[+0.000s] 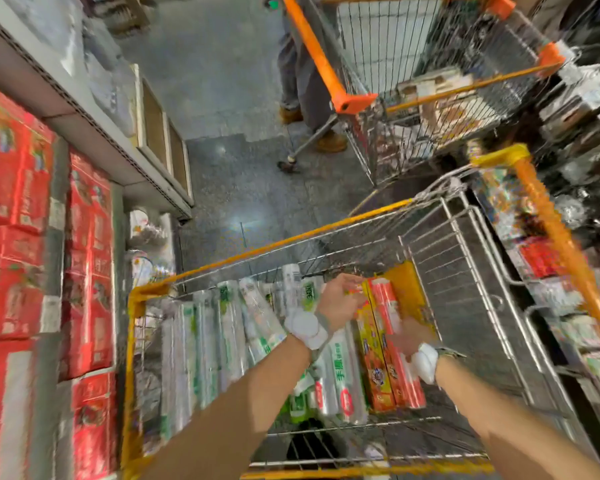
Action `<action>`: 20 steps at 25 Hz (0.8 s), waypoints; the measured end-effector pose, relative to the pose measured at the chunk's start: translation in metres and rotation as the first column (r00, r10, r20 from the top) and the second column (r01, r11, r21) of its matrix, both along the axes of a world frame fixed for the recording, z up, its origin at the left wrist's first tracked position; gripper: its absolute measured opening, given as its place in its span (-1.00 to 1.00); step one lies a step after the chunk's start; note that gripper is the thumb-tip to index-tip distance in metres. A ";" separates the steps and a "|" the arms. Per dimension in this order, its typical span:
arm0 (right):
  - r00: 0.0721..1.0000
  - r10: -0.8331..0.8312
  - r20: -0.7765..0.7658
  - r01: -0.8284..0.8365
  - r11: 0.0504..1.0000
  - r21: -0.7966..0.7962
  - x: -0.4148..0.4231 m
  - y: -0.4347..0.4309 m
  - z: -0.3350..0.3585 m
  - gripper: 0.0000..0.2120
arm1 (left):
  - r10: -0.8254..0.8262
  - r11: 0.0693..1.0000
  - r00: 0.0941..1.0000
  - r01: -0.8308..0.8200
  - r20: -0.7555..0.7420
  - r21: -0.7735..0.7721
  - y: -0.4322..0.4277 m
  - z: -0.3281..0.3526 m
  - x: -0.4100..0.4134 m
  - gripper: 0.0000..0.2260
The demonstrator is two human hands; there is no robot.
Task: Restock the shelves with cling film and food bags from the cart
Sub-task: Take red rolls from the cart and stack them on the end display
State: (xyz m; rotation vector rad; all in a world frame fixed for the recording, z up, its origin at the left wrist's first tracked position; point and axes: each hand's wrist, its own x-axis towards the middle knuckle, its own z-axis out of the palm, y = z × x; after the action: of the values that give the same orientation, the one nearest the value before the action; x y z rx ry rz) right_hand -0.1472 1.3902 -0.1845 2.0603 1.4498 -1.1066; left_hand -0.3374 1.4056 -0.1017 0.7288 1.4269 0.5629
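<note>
2 red boxes (400,382) stand in cart (291,239) between both hands; left hand (340,301) curls over their far end; right hand (405,337) on near side, blurred, grip unclear; rolls (229,327) just left of left wrist; advise lifting straight up, boxes together.

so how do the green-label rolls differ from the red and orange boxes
The green-label rolls are round and clear-wrapped; the red and orange boxes are flat-sided and opaque. The rolls fill the left and middle of the cart; the boxes sit at its right. Both are long and slim.
</note>
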 end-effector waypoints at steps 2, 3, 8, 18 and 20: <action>0.991 -0.053 0.126 0.053 0.999 0.009 -0.008 -0.001 -0.015 -0.61 | 0.000 1.000 1.000 0.000 0.002 -0.020 0.001 -0.010 -0.005 -0.79; 0.977 -0.092 0.191 0.090 0.996 0.017 -0.013 -0.001 -0.021 -0.58 | -0.001 0.999 1.000 0.001 0.005 -0.034 0.001 -0.015 -0.008 -0.80; 0.968 0.082 0.236 -0.042 0.985 -0.170 -0.021 -0.007 -0.034 -0.34 | -0.005 0.998 1.000 0.003 -0.025 -0.064 -0.009 -0.038 -0.010 -0.75; 0.963 0.259 0.073 -0.257 0.966 -0.031 -0.035 0.013 0.032 -0.53 | -0.051 0.998 0.996 0.048 -0.075 -0.047 -0.018 -0.035 -0.035 -0.90; 0.973 0.229 0.034 -0.231 0.970 0.081 -0.041 0.013 0.076 -0.56 | -0.108 0.993 0.990 0.103 -0.093 -0.060 -0.023 -0.020 -0.036 -0.87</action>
State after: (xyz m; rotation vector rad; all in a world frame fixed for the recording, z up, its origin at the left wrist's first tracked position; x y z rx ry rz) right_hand -0.1885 1.4030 -0.1086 1.8937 1.6995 -0.9386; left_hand -0.3732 1.3829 -0.1217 0.7913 1.4779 0.4093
